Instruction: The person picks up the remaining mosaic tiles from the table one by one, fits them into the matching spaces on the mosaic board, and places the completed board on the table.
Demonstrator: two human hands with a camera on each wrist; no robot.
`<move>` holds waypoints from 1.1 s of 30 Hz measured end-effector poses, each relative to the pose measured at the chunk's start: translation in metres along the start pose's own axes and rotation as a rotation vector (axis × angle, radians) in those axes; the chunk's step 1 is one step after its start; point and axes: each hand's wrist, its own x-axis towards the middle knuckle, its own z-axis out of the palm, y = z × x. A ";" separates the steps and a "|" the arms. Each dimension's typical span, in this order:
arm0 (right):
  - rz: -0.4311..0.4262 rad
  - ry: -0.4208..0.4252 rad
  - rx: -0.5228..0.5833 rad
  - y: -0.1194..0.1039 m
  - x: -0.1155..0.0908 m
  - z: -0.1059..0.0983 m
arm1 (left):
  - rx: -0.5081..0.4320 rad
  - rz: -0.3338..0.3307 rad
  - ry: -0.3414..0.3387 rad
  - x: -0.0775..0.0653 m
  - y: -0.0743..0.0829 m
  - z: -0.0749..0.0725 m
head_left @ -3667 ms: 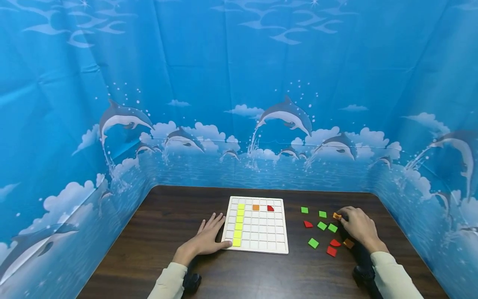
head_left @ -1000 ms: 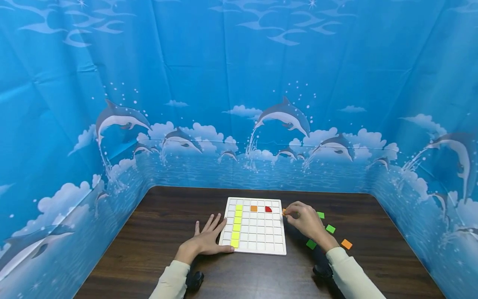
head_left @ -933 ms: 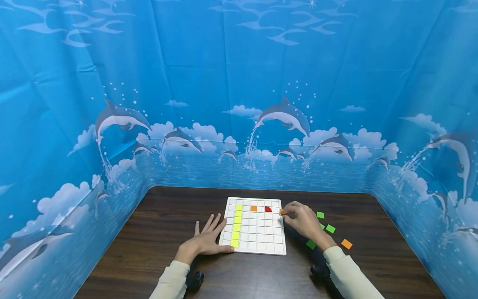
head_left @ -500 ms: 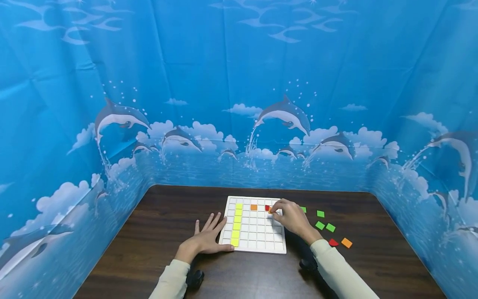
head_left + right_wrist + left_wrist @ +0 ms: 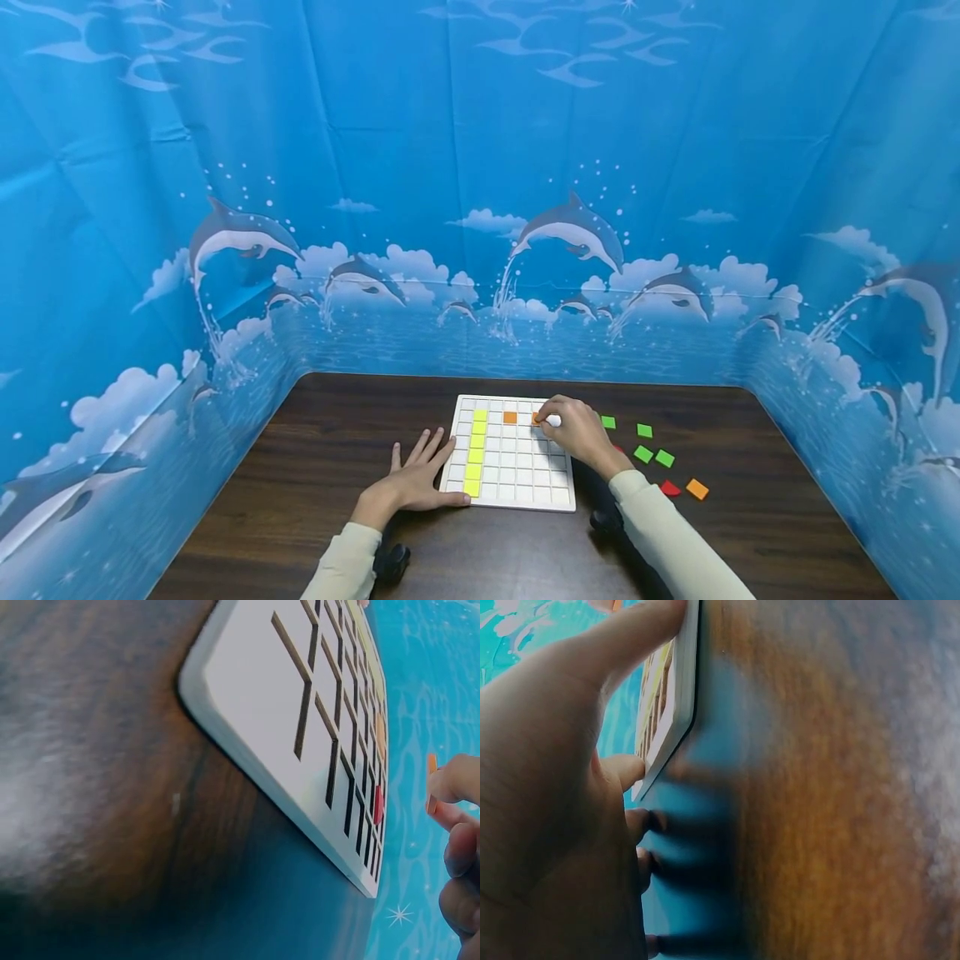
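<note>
Two pale sleeves (image 5: 341, 567) lie over the dark brown wooden table (image 5: 510, 554), which shines softly. The left hand (image 5: 414, 483) is spread flat, its thumb at the near left corner of the white grid board (image 5: 525, 467). To the right lie loose tiles (image 5: 664, 458), green, red and orange. Farther, the right hand (image 5: 577, 429) pinches an orange piece (image 5: 431, 763) above the board. Behind the table hangs a blue cloth (image 5: 450, 167) with printed dolphins.

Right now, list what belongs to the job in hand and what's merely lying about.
In the job:
white grid board
coloured tiles on it
left hand, touching the board
right hand, pinching an orange tile
green tiles, red pieces and loose orange tile beside the board, probably

Just there:
wooden table
dolphin backdrop
black wrist devices
</note>
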 end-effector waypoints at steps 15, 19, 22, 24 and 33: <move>-0.014 -0.017 -0.063 -0.003 0.022 0.013 | -0.003 -0.028 0.001 0.009 -0.013 0.009; -0.026 -0.025 -0.077 -0.004 0.025 0.018 | -0.028 -0.023 -0.011 0.004 -0.007 0.005; -0.037 -0.027 -0.100 -0.004 0.024 0.022 | -0.037 -0.017 -0.014 0.001 -0.004 0.002; -0.036 -0.030 -0.099 -0.003 0.024 0.024 | -0.035 -0.015 -0.010 0.000 -0.004 0.001; 0.002 -0.052 -0.083 0.002 0.026 0.031 | 0.000 -0.008 -0.004 0.000 -0.002 0.000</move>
